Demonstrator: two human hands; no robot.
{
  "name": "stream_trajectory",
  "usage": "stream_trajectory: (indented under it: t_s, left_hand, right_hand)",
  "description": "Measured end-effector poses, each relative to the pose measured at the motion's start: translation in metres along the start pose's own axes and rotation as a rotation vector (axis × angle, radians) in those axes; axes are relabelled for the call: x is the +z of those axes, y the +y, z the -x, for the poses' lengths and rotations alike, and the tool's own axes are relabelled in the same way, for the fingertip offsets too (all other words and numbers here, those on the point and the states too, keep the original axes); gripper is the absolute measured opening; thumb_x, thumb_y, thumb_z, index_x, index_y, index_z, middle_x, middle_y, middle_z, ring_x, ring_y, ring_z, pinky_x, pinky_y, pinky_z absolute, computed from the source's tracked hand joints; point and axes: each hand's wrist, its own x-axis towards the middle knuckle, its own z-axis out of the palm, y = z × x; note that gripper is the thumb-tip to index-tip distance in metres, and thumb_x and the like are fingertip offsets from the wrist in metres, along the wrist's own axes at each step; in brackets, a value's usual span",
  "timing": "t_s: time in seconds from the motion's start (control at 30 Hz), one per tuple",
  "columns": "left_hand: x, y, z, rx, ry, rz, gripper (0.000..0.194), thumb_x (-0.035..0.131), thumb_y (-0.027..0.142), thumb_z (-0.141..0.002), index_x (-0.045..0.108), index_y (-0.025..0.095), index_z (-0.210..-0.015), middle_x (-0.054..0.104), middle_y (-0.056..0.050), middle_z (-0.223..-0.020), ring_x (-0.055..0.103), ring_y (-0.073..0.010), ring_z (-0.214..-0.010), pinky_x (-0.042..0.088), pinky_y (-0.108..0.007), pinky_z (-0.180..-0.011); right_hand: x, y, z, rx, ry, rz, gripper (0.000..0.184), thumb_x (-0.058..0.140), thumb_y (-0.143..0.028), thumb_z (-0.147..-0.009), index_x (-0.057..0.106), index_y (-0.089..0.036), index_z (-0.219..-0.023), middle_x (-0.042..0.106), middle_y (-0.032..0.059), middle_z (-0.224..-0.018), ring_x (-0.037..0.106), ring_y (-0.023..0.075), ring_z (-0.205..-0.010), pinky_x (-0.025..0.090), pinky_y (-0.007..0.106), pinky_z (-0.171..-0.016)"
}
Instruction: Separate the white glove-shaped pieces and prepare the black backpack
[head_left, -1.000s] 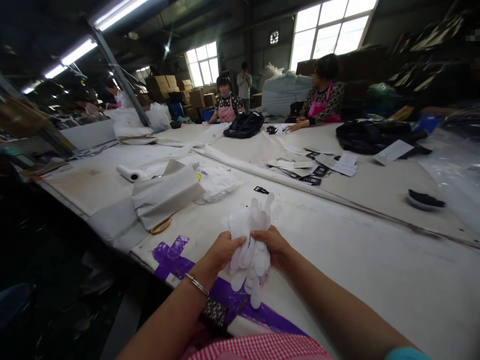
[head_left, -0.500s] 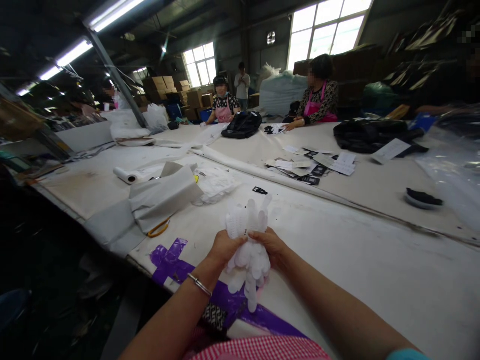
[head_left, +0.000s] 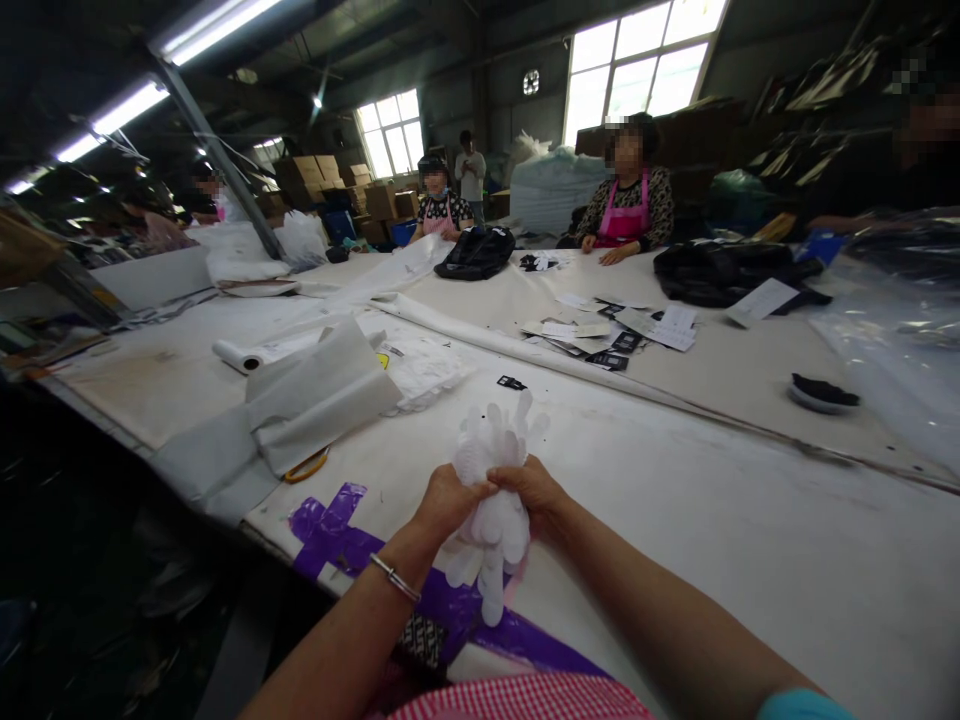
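Note:
Both my hands grip one bundle of white knitted gloves (head_left: pixel 491 470) held just above the white table (head_left: pixel 712 520). My left hand (head_left: pixel 444 500), with a metal bangle on its wrist, clasps the bundle's middle from the left. My right hand (head_left: pixel 534 492) squeezes it from the right. Glove fingers stick out above and hang below my hands.
Purple tape (head_left: pixel 337 530) marks the near table edge. Folded grey sheets (head_left: pixel 315 395), a yellow-handled tool (head_left: pixel 304 467), a paper roll (head_left: pixel 236 355) and a white glove pile (head_left: pixel 424 365) lie to the left. Tags and papers (head_left: pixel 615 330), black bags (head_left: pixel 476 250), a dish (head_left: pixel 821 395) and seated workers (head_left: pixel 626 200) lie beyond.
My hands have closed tighter on the glove bundle, squeezing its middle. The view has shifted slightly; the bundle sits a little lower and more compressed.

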Motion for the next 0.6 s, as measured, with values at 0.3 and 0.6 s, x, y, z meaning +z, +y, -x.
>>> stream_trajectory:
  t_s: [0.3,0.6]
  left_hand:
    - [-0.005,-0.017,-0.006,-0.080,-0.205,0.459,0.045,0.081,0.043,-0.069,0.073,0.008,-0.098,0.076,-0.013,-0.091,0.071,-0.0273,-0.084,0.057,-0.034,-0.076]
    - [-0.004,-0.015,-0.013,-0.037,-0.026,0.350,0.043,0.083,0.040,-0.064,0.075,0.008,-0.092,0.076,-0.013,-0.089,0.071,-0.0277,-0.081,0.056,-0.033,-0.070]
  right_hand:
    - [-0.004,-0.004,-0.002,0.009,-0.013,-0.044,0.040,0.079,-0.018,-0.054,0.072,-0.011,-0.093,0.074,0.0113,-0.082,0.069,0.0309,-0.074,0.056,0.045,-0.076]
    - [-0.001,-0.005,-0.002,0.028,-0.048,-0.033,0.046,0.083,-0.022,-0.056,0.072,-0.011,-0.099,0.074,0.0144,-0.090,0.070,0.0331,-0.078,0.056,0.046,-0.077]
